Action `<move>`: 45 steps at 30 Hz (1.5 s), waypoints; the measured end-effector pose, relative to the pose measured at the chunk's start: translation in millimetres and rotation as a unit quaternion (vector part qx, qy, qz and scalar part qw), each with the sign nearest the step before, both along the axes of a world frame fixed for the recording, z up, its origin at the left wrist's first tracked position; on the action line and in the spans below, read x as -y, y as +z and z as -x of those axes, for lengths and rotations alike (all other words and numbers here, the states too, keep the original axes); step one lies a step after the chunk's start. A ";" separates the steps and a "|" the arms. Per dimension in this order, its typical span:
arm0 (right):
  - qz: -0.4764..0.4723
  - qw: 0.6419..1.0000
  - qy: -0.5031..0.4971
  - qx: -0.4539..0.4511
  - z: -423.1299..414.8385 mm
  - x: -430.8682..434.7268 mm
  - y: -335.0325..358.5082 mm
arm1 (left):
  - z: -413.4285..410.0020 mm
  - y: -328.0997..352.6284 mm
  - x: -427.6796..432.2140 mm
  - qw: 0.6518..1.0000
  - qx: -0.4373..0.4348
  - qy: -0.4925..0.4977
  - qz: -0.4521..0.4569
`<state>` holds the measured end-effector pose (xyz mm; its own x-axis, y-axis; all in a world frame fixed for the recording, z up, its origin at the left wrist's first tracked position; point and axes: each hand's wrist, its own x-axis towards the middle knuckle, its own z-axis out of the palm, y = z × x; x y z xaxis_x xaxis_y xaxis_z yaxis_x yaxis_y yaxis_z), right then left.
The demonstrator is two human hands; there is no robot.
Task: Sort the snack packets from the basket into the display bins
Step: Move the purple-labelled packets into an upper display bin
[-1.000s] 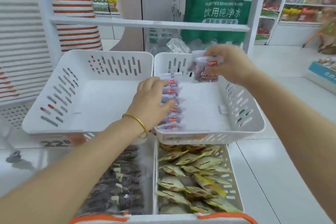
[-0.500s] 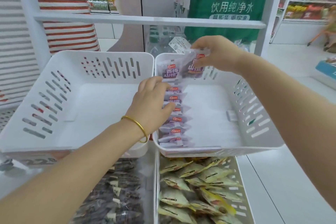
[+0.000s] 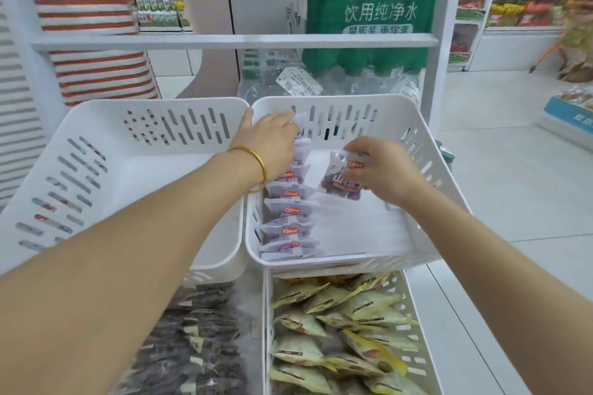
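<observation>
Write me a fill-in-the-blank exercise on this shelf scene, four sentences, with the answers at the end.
1. The right hand holds a purple snack packet over the upper ____ bin.
2. The left hand rests on the far end of the ____ of packets.
3. The upper left bin is ____.
4. A gold ____ circles the left wrist.

Answers: right; row; empty; bangle

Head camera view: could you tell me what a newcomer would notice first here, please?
Two bare arms reach into the upper right white bin: the right hand holds a purple snack packet above its floor, while the left hand, wearing a gold bangle, rests on the row of packets along the bin's left wall. The upper left bin holds nothing visible.
</observation>
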<state>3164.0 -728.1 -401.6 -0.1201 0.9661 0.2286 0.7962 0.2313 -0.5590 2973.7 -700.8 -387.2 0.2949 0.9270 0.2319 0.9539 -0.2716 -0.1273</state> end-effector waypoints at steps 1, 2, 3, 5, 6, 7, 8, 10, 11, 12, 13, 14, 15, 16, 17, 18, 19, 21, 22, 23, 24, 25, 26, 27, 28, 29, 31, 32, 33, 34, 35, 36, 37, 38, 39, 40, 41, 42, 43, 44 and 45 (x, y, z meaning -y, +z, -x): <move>0.002 1.000 0.001 -0.002 0.0 0.9 -2.8 | 0.1 -1.0 -2.7 1.000 -0.007 -0.006 -0.010; 0.000 1.000 0.004 -0.007 0.5 1.8 -5.5 | 0.0 -1.0 -6.2 1.000 -0.017 -0.010 -0.023; -0.002 1.000 0.007 -0.014 1.0 2.3 -8.4 | -0.6 -0.1 -10.2 0.999 -0.031 -0.010 -0.030; -0.002 1.000 0.013 -0.029 2.3 3.8 -14.8 | -3.6 3.4 -16.8 0.999 -0.048 -0.001 -0.015; 0.004 0.999 0.015 -0.038 3.1 5.3 -17.1 | -5.8 5.3 -18.6 0.999 -0.048 0.004 0.001; 0.009 0.999 0.018 -0.048 3.8 6.8 -18.4 | -8.0 6.9 -18.8 0.999 -0.043 0.007 0.018; 0.010 0.998 0.021 -0.054 4.0 7.8 -18.8 | -10.2 7.9 -17.7 0.999 -0.037 0.008 0.037; 0.012 0.998 0.031 -0.045 2.4 8.5 -17.3 | -12.3 7.0 -14.2 0.998 -0.028 0.010 0.064; 0.023 0.998 0.039 -0.037 0.6 9.4 -15.7 | -12.0 5.5 -13.0 0.997 -0.030 0.010 0.066; 0.042 0.998 0.049 -0.029 -1.5 11.4 -13.7 | -11.8 4.7 -11.8 0.997 -0.036 0.011 0.064; 0.065 0.996 0.061 -0.020 -3.7 14.1 -12.5 | -11.3 3.6 -11.4 0.997 -0.046 0.016 0.064; 0.083 0.994 0.073 -0.005 -6.4 17.6 -12.0 | -11.7 3.3 -10.3 0.996 -0.050 0.019 0.065; 0.091 0.993 0.079 0.017 -9.6 20.8 -12.0 | -12.5 3.7 -8.5 0.997 -0.042 0.019 0.067; 0.091 0.992 0.077 0.045 -13.0 23.8 -11.8 | -13.7 4.8 -5.7 0.998 -0.022 0.014 0.064; 0.087 0.991 0.069 0.076 -16.6 26.4 -11.7 | -14.7 6.2 -1.4 0.999 0.005 0.008 0.053; 0.086 0.989 0.059 0.106 -19.0 28.8 -11.1 | -15.2 7.7 4.8 0.999 0.032 0.000 0.040; 0.091 0.985 0.053 0.135 -20.0 31.4 -10.5 | -14.7 8.4 12.2 0.998 0.052 -0.009 0.029; 0.128 0.975 0.080 0.160 -17.6 35.9 -10.7 | -11.6 6.0 30.5 0.997 0.060 -0.030 0.022; 0.162 0.971 0.106 0.139 -14.7 37.7 -11.6 | -9.6 3.2 41.0 0.997 0.056 -0.041 0.023; 0.200 0.965 0.132 0.106 -11.9 40.5 -11.9 | -7.0 -1.4 51.9 0.997 0.055 -0.051 0.024; 0.233 0.957 0.151 0.081 -9.8 42.5 -11.2 | -3.0 -6.1 63.6 0.996 0.064 -0.062 0.016; 0.259 0.949 0.165 0.068 -8.7 43.5 -9.7 | 1.6 -10.3 76.1 0.994 0.083 -0.075 0.000; 0.284 0.941 0.172 0.060 -8.6 44.5 -7.7 | 6.5 -12.3 91.0 0.990 0.109 -0.090 -0.020; 0.306 0.934 0.174 0.052 -9.2 45.9 -5.6 | 11.5 -13.7 105.6 0.985 0.132 -0.107 -0.041; 0.326 0.928 0.174 0.049 -9.7 48.3 -2.7 | 16.3 -14.8 120.3 0.980 0.148 -0.121 -0.061; 0.338 0.924 0.172 0.052 -10.4 51.2 -0.2 | 20.6 -16.0 135.0 0.976 0.161 -0.129 -0.074; 0.343 0.921 0.170 0.072 -9.7 57.9 4.9 | 25.9 -19.8 166.7 0.970 0.187 -0.132 -0.081; 0.341 0.922 0.167 0.076 -8.9 60.5 6.1 | 27.3 -22.2 182.6 0.968 0.197 -0.136 -0.082; 0.343 0.923 0.162 0.067 -8.1 62.1 6.1 | 28.6 -25.8 197.8 0.966 0.201 -0.141 -0.081; 0.351 0.923 0.151 0.054 -6.8 62.7 5.5 | 29.9 -29.8 212.6 0.966 0.200 -0.146 -0.076; 0.358 0.922 0.140 0.043 -5.2 63.5 4.7 | 31.0 -34.3 225.8 0.967 0.197 -0.150 -0.066; 0.358 0.924 0.129 0.037 -3.7 64.5 4.3 | 32.2 -38.4 237.6 0.968 0.193 -0.154 -0.055; 0.347 0.930 0.119 0.033 -2.9 65.2 3.9 | 33.3 -43.0 247.5 0.968 0.189 -0.156 -0.045; 0.324 0.940 0.107 0.027 -3.0 67.5 4.5 | 33.9 -47.5 257.3 0.969 0.186 -0.157 -0.035; 0.292 0.952 0.096 0.018 -3.5 73.2 6.7 | 34.3 -51.9 267.1 0.970 0.188 -0.154 -0.021; 0.254 0.963 0.085 0.006 -5.4 80.7 9.8 | 34.4 -55.7 276.7 0.969 0.199 -0.148 -0.003; 0.217 0.973 0.078 -0.012 -8.0 91.8 13.7 | 34.4 -59.8 286.5 0.966 0.215 -0.141 0.019; 0.180 0.980 0.075 -0.036 -11.1 107.0 17.4 | 33.4 -64.0 296.6 0.964 0.224 -0.134 0.038; 0.144 0.985 0.074 -0.067 -13.5 126.4 20.7 | 32.7 -70.8 306.2 0.964 0.225 -0.127 0.064; 0.110 0.986 0.074 -0.098 -15.2 147.8 22.0 | 30.9 -77.3 316.4 0.964 0.218 -0.121 0.095; 0.090 0.985 0.077 -0.124 -15.3 171.1 20.8 | 29.0 -84.3 327.5 0.961 0.211 -0.113 0.136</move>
<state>3179.3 -899.2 -380.8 -0.2305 0.9683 0.0963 0.5928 0.2182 -0.7752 2944.8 -1028.3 -471.5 0.4297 0.8931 0.1331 0.8174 -0.4473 0.3630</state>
